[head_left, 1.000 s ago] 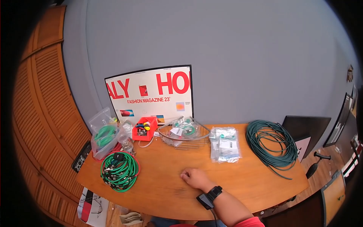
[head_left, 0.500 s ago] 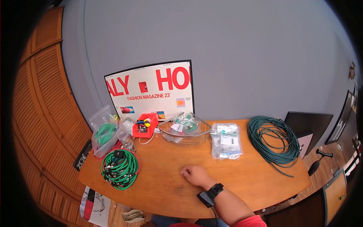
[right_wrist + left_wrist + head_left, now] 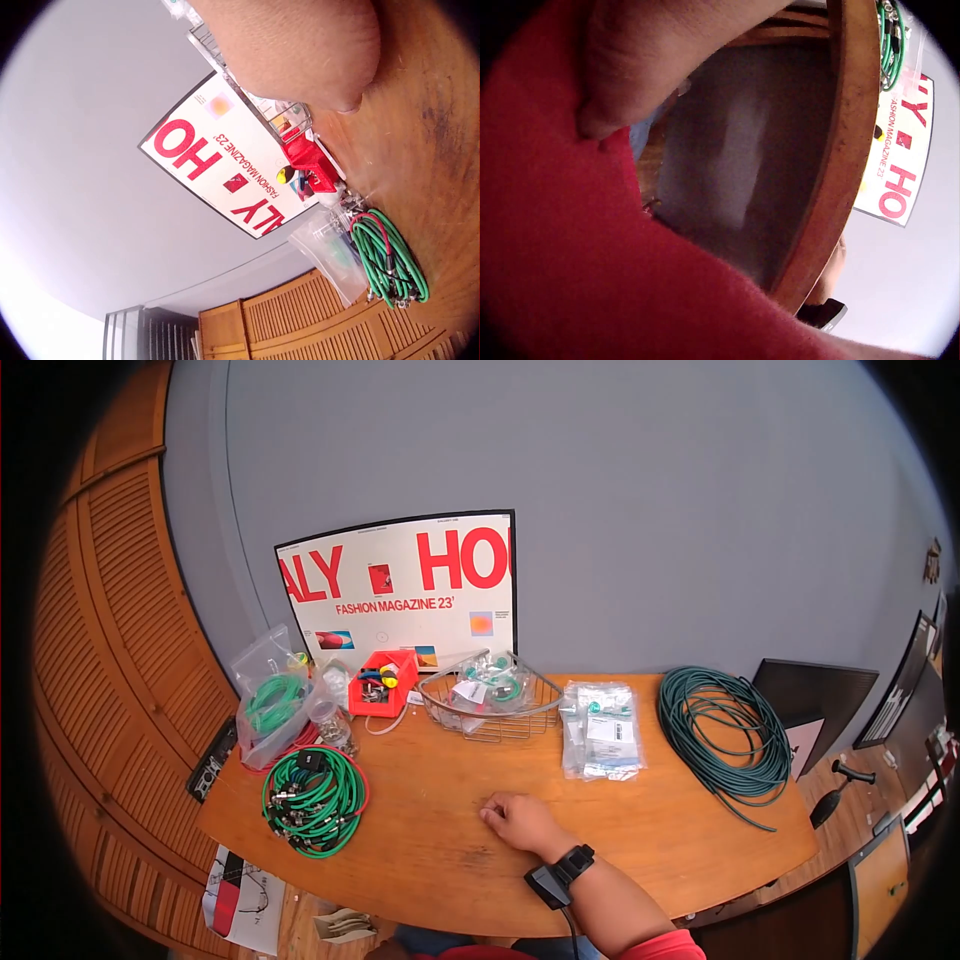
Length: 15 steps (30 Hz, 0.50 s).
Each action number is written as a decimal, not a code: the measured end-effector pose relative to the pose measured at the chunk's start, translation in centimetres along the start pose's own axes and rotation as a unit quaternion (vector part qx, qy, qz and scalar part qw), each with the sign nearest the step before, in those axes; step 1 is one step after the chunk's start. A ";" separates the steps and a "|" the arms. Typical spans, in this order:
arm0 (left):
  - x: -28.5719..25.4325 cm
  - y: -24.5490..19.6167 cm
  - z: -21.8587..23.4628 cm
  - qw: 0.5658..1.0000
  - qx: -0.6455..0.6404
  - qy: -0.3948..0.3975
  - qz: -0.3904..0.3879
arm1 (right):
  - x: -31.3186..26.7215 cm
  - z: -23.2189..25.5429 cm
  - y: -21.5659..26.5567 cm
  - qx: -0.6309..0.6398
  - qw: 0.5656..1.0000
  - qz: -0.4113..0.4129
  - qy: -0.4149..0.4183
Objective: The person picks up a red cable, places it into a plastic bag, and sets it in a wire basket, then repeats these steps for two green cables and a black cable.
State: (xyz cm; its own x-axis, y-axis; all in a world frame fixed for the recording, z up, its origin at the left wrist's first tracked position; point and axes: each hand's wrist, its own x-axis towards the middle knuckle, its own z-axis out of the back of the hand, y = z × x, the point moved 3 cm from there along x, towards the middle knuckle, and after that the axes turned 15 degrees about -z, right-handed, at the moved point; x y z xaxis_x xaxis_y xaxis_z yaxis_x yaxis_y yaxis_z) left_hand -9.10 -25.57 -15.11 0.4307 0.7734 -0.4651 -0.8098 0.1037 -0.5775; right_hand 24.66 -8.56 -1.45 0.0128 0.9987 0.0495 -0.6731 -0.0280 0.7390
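Note:
My right hand (image 3: pixel 525 823) rests on the wooden table (image 3: pixel 420 880) near its front edge. Its fingers curl loosely, and nothing shows in its grasp. A black strap and a small camera (image 3: pixel 547 884) sit on that wrist. In the left wrist view, part of my left hand (image 3: pixel 652 56) lies against the red shirt (image 3: pixel 577 247), below the table's edge. Most of its fingers are out of sight. Left of the right hand lies a bundle of green cables (image 3: pixel 315 800) with metal connectors. Beyond it stands a wire corner basket (image 3: pixel 490 715) holding clear bags.
Flat clear packets (image 3: pixel 603 735) lie right of the basket, then a large dark green cable coil (image 3: pixel 720 735). At the left are a red bin (image 3: pixel 383 682), a clear jar (image 3: pixel 330 725) and a bag of green cable (image 3: pixel 270 705). A monitor (image 3: pixel 400 590) stands behind.
The head view has tilted down a little, so the table's things sit slightly higher in it. My right hand stays in its place on the table.

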 end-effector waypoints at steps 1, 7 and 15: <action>0.1 -0.1 0.0 1.000 0.004 0.004 0.001 | 0.0 0.0 0.0 -0.001 1.000 -0.001 0.000; 0.1 -0.7 0.3 0.999 0.031 0.029 0.010 | 0.0 0.1 0.0 -0.006 1.000 0.005 -0.010; 0.7 1.6 -1.2 0.997 0.033 -0.042 -0.052 | 0.0 0.0 0.0 -0.006 1.000 -0.004 0.000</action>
State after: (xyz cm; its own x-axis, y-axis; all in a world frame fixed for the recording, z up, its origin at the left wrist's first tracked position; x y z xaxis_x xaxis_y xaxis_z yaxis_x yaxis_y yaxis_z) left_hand -9.59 -25.63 -17.13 0.4815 0.8058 -0.3448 -0.7881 0.2260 -0.5725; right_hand 24.63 -8.51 -1.47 0.0185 0.9989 0.0429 -0.6818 -0.0188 0.7313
